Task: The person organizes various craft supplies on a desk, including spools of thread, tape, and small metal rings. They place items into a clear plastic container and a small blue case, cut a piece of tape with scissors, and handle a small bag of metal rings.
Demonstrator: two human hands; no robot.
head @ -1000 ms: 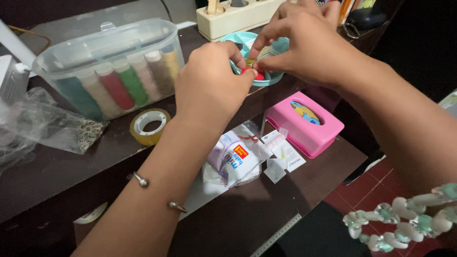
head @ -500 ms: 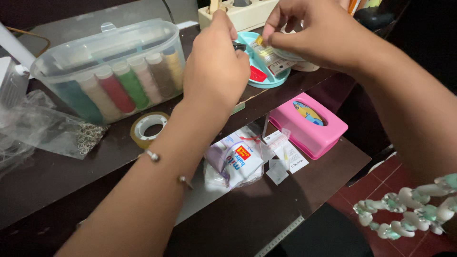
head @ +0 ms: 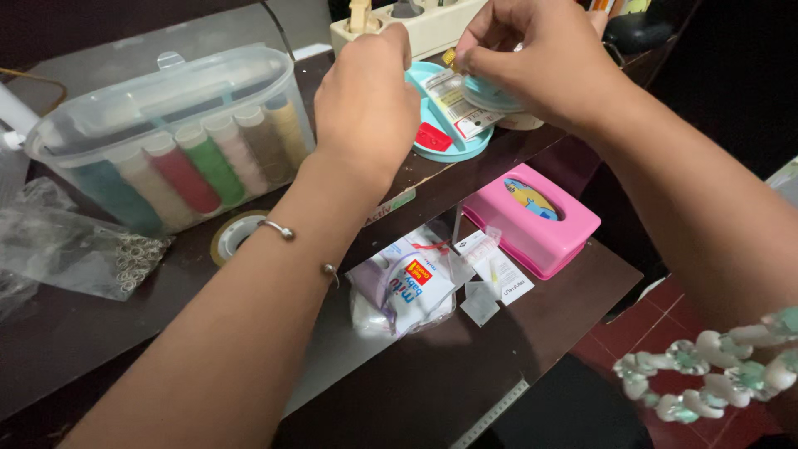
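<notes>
My left hand [head: 366,104] is raised over the upper shelf, fingers curled near the rim of a round teal tray [head: 432,133]; what it pinches is hidden. My right hand [head: 532,58] pinches a small printed packet [head: 453,104] together with a pale teal lid-like piece [head: 490,93] above the tray. A small red piece [head: 433,137] lies inside the tray. A silver bangle circles my left wrist.
A clear box of thread spools [head: 179,137] stands at left, a tape roll [head: 229,237] in front of it, a plastic bag of metal rings [head: 91,249] further left. On the lower shelf sit a pink box [head: 532,216] and a wrapped pouch [head: 403,287]. A beaded strand [head: 715,370] hangs at right.
Both hands lifted from pressing down in the teal tray; the right hand now holds the packet and lid above it. The red piece is uncovered.
</notes>
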